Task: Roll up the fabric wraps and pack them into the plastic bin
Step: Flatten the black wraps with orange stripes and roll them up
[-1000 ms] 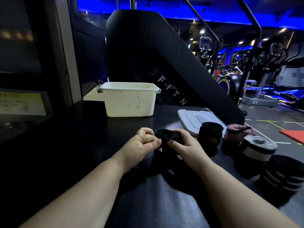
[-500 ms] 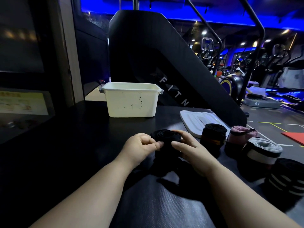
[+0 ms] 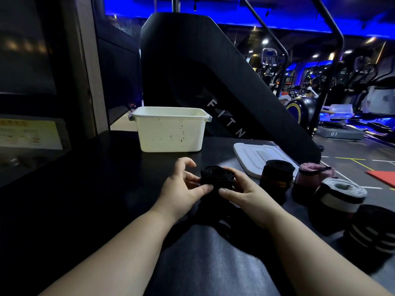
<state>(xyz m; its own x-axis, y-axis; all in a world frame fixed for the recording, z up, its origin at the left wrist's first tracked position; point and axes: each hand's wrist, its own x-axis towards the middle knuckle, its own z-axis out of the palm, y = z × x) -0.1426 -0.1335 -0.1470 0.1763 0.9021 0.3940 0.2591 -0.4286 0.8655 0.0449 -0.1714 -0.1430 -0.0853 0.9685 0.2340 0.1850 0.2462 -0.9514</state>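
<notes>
Right now both of your hands are on the black wrap (image 3: 217, 175), a partly wound roll standing on end on the dark surface (image 3: 106, 199). Your right hand (image 3: 241, 193) grips it, with fingers curled round its far side and the thumb against the near face. Your left hand (image 3: 181, 189) pinches the other side between thumb and lower fingers, with the forefinger lifted clear. The loose tail trails back between your wrists, though it is hard to trace against the dark.

Beyond your left hand sits the white plastic bin (image 3: 171, 131), well apart from the roll. Past your right hand lies a pale lid (image 3: 254, 157), flat. Just outside that hand stand finished rolls in a row — a black roll with orange stripes (image 3: 276, 178), a pink roll (image 3: 312, 174), a grey-and-white roll (image 3: 339, 193), and a black roll with white stripes (image 3: 376, 229).
</notes>
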